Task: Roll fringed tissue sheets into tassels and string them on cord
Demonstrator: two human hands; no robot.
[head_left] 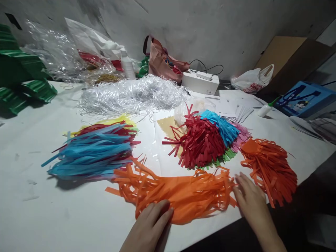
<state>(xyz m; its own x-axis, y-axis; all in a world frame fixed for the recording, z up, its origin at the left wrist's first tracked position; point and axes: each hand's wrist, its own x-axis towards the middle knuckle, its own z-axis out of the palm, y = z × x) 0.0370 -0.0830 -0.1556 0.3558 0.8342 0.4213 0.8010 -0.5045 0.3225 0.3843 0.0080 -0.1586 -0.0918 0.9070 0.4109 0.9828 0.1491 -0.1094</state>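
An orange sheet of fringed tissue paper point(181, 194) lies flat near the front edge of the white table point(52, 217). My left hand point(151, 224) rests on its near left edge, fingers stretched out flat. At the sheet's right end my right hand point(249, 199) lies with fingers extended, touching the fringe. Neither hand grips anything. A bundle of orange fringe point(267, 168) sits just right of my right hand.
A pile of blue and red strips point(94, 152) lies to the left, red, blue, pink and green fringe bundles point(204, 140) behind. Further back are clear plastic shreds point(131, 94), a white box point(201, 83), a pink bag point(162, 61), a glue bottle point(265, 109) and green paper point(21, 77).
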